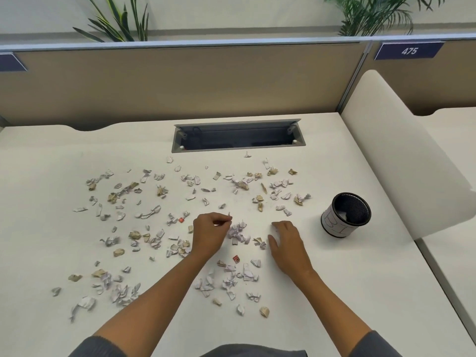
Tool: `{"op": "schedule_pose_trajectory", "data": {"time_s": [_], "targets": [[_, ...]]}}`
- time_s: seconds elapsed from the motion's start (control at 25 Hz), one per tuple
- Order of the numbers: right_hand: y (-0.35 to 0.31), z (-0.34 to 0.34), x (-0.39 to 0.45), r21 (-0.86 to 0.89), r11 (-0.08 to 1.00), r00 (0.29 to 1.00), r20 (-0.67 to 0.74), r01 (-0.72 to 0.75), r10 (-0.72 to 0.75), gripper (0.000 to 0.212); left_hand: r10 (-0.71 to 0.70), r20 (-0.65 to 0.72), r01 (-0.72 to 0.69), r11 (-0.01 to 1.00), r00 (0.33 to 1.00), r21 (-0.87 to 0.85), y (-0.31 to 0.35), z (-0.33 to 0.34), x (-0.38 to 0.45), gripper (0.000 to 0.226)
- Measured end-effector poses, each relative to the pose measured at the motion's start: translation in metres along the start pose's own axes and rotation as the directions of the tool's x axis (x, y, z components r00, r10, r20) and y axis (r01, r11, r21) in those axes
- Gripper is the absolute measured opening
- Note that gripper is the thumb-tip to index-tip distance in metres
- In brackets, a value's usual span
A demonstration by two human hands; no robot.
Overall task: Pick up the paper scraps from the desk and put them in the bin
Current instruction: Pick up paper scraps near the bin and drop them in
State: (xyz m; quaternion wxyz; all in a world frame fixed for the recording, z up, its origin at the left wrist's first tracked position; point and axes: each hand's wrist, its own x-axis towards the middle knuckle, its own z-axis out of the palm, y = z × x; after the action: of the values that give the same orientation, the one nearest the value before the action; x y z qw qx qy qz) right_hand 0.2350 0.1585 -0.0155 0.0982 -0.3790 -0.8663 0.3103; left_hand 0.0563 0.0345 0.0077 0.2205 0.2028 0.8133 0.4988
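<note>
Several white, tan and a few red paper scraps lie scattered over the white desk. A small pile of white scraps sits between my hands. My left hand pinches a small white scrap at its fingertips, just left of that pile. My right hand lies flat on the desk to the pile's right, fingers relaxed and holding nothing. The bin, a small black mesh cup with a white paper band, stands upright to the right of my right hand.
An open grey cable tray is set into the desk at the back. A beige partition closes the far edge, and a white curved divider rises on the right behind the bin. Plants stand beyond the partition.
</note>
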Motion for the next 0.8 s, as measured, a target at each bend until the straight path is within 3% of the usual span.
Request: {"op": "schedule_pose_trajectory", "data": {"time_s": [0.36,0.6,0.8], "targets": [[-0.021,0.024,-0.022,-0.093,0.985,0.984,0.120,0.146,-0.135,0.039,0.028,0.084,-0.033,0.997,0.996,0.065,-0.004,0.003,0.001,0.011],[-0.026,0.031,-0.029,-0.231,0.949,0.976,0.087,0.214,-0.198,0.026,0.046,0.124,-0.054,0.997,0.991,0.057,0.001,0.014,0.001,0.012],[-0.024,0.034,-0.029,-0.236,0.944,0.972,0.113,0.229,-0.208,0.025,0.046,0.128,-0.054,0.997,0.991,0.059,0.006,0.021,0.002,0.012]]}}
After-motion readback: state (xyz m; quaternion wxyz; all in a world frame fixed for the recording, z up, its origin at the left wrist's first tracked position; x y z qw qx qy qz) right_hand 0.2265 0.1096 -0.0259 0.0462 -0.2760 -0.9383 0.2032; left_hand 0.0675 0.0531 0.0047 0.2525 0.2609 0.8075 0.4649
